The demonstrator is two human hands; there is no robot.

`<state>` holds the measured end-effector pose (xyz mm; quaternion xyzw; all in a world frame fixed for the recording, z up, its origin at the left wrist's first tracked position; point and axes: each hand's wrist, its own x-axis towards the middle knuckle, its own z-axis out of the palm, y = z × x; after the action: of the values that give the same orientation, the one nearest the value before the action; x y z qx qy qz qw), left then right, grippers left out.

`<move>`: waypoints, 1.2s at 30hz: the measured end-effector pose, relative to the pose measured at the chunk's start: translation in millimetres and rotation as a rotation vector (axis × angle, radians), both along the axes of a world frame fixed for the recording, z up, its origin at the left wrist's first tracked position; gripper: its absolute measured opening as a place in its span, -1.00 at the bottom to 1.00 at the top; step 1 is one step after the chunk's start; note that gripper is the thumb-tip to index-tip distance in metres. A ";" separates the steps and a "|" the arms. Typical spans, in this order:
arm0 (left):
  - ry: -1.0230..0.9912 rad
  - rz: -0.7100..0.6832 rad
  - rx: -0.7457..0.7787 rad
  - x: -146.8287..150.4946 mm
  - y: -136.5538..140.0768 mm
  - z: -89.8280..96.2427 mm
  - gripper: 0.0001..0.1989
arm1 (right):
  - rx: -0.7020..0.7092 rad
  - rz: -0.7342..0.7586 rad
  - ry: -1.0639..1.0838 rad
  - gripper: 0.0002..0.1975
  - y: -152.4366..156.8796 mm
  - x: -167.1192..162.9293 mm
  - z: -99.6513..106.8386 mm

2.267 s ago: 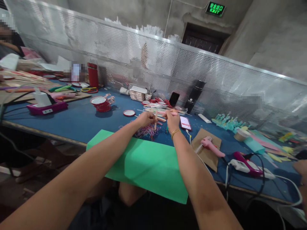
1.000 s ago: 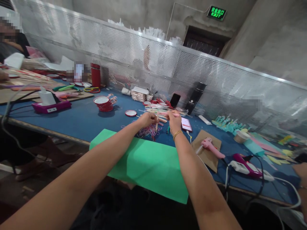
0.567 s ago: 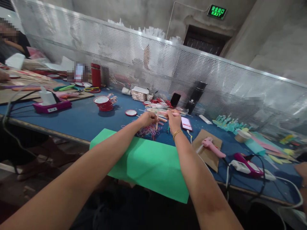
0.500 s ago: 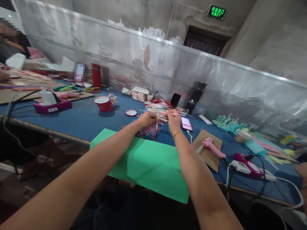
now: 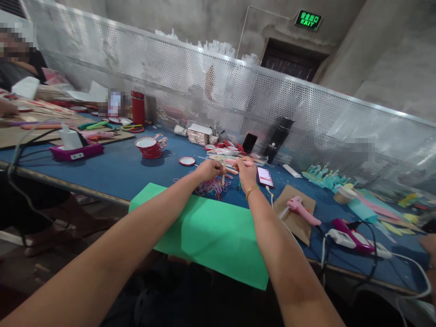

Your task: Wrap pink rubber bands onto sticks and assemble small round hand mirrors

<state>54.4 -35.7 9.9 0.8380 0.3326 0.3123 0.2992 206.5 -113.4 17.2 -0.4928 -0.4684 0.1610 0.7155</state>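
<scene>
Over the blue table, my left hand (image 5: 211, 170) is closed on a short, pale wooden stick (image 5: 223, 174) that stands nearly upright at its fingertips. Close beside it, my right hand (image 5: 247, 171) pinches a pink pen (image 5: 242, 162), held roughly level with its left end near the stick. Below the hands lies a tangle of pink, purple and blue strings (image 5: 208, 187). Several pale and pink sticks (image 5: 232, 171) rest just behind the strings. A green sheet (image 5: 207, 231) hangs over the table's front edge under my forearms.
A pink glue gun (image 5: 301, 211) lies on cardboard (image 5: 286, 195) at right, near a purple power strip (image 5: 356, 236) with cables. Left stand red-rimmed round pieces (image 5: 150, 149) and a red flask (image 5: 138, 108). A lit phone (image 5: 265, 176) is by my right hand. Another person sits far left.
The view has shifted very slightly. Both hands keep their grip and place, with the stick and the pen held as before.
</scene>
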 end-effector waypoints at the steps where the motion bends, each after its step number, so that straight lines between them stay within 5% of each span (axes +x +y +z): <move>1: -0.002 0.003 0.004 0.0 0.0 0.2 -0.69 | -0.004 -0.017 -0.005 -0.76 0.1 0.9 0.1; 36: -0.009 -0.014 0.001 2.8 0.5 -1.6 -0.70 | 0.025 -0.027 0.043 -0.75 -2.6 -2.5 4.2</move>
<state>57.2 -35.2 8.3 0.8391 0.3253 0.3140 0.3024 204.0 -116.0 21.4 -0.4866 -0.4482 0.1558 0.7336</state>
